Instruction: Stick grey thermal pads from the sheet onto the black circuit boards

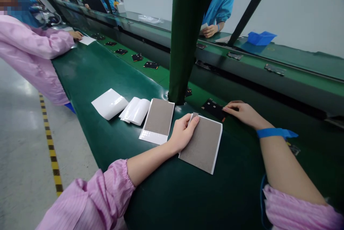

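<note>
My left hand [185, 133] grips a grey sheet with white backing [204, 144] by its left edge, thumb on top. A small grey strip [195, 114] shows at the thumb tip. My right hand [243, 113], with a blue wrist strap [272, 132], reaches to the conveyor, its thumb and fingers pinched at the right edge of a black circuit board [213, 108]. Left of my left hand a second grey sheet [159, 117] lies flat on white backing. Beside it are curled white backing papers [136, 111] and a larger white sheet [109, 103].
A dark green post [182, 40] rises between bench and conveyor. Several black boards [137, 57] lie along the green belt [161, 74]. A person in a pink sleeve [53, 40] works at the left; one in blue [220, 0] sits opposite, near a blue bin [261, 38].
</note>
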The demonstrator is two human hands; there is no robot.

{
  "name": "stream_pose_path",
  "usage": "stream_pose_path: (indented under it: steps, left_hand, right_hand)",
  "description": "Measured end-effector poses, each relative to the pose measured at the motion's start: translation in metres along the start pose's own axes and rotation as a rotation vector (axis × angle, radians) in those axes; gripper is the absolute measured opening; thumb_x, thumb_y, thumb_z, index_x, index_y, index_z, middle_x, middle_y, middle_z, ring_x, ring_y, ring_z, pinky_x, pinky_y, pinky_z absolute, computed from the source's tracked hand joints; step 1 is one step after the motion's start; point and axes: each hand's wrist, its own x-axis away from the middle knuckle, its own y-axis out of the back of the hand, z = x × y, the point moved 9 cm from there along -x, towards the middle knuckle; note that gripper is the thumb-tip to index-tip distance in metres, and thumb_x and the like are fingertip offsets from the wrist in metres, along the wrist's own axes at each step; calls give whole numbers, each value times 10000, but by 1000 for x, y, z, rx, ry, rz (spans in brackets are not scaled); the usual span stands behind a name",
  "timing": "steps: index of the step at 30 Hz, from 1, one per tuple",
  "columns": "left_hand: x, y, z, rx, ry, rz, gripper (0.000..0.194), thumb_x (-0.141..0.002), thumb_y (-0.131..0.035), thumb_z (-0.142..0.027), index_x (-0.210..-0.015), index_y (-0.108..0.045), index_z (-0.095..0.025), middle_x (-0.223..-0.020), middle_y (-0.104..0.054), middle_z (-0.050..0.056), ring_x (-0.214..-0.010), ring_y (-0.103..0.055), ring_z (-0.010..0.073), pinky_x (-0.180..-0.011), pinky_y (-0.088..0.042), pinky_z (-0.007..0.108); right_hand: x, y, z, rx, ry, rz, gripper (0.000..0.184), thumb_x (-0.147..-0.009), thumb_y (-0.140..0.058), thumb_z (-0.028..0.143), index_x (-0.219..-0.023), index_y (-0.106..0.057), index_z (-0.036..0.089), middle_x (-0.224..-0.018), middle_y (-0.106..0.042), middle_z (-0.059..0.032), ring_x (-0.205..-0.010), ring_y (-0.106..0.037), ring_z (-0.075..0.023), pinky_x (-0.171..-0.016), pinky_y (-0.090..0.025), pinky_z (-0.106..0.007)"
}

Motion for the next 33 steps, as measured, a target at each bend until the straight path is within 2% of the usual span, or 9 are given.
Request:
stream_pose_path:
  steps: [5, 10, 14, 19, 21, 25, 28, 30, 33]
  left_hand:
    - [0, 0, 0, 4, -9, -1, 356, -906, -449, -431, -656, -377, -187, -624, -311, -45, -608, -323, 108, -581, -263, 255]
    - [-1, 1, 2, -20, -29, -8, 363, -911, -449, -420, -646, -368, -186, -618, -310, -45, -605, -315, 109, -578, -253, 259]
    - [-1, 1, 4, -9, -28, -7, 368, -915, -455, -433, -655, -369, -188, -622, -302, -46, -602, -312, 109, -573, -250, 259]
    - [-1, 0, 0, -10, -36, -5, 371, -914, -452, -432, -649, -363, -188, -626, -308, -43, -608, -305, 111, -573, -248, 257]
    - [0, 1, -1, -17, -34, -14, 382, -911, -459, -427, -635, -343, -190, -622, -291, -45, -602, -294, 110, -567, -242, 257]
    - [0, 1, -1, -14, -36, -17, 377, -914, -465, -410, -633, -341, -190, -622, -289, -43, -601, -294, 111, -564, -241, 257]
    - [0, 1, 0, -11, -43, -11, 369, -919, -460, -418, -647, -365, -187, -628, -311, -41, -609, -306, 112, -570, -249, 257]
    - [0, 1, 0, -16, -39, -14, 366, -919, -459, -416, -649, -370, -186, -626, -316, -41, -609, -310, 112, -572, -252, 257]
    - [1, 2, -2, -35, -40, -16, 363, -917, -458, -407, -643, -362, -187, -618, -315, -44, -606, -309, 111, -572, -252, 256]
  right_hand:
    - [2, 0, -23, 113, -92, -27, 361, -695, -572, 560, -679, -676, 214, -836, -655, -104, -850, -605, -289, -678, -486, -375]
    - [12, 15, -48, 4, -186, -165, 301, -720, -584, 425, -868, -642, 170, -849, -648, -106, -686, -634, -223, -671, -509, -354]
    - [18, 18, -51, -36, -183, -113, 295, -744, -565, 398, -936, -626, 183, -778, -666, -80, -690, -659, -246, -712, -523, -383]
    - [27, 32, -57, 20, -238, -197, 464, -744, -610, 385, -1142, -597, 148, -1051, -652, -155, -733, -678, -251, -725, -541, -389]
    - [31, 31, -60, 65, -252, -199, 505, -759, -595, 379, -1200, -581, 133, -1079, -625, -167, -736, -676, -249, -766, -536, -406]
    - [45, 29, -56, 219, -157, -248, 395, -823, -488, 400, -1096, -663, 174, -1009, -597, -150, -843, -651, -279, -847, -513, -440]
    - [58, 29, -47, 335, -108, -315, 448, -858, -393, 427, -1083, -683, 170, -1087, -538, -183, -925, -617, -323, -878, -489, -491]
    - [65, 30, -45, 373, -139, -282, 504, -866, -352, 467, -1138, -662, 178, -1166, -497, -193, -905, -614, -334, -861, -486, -520]
    - [72, 34, -50, 317, -279, -169, 667, -801, -412, 621, -1283, -552, 182, -1289, -426, -212, -891, -614, -343, -792, -517, -488]
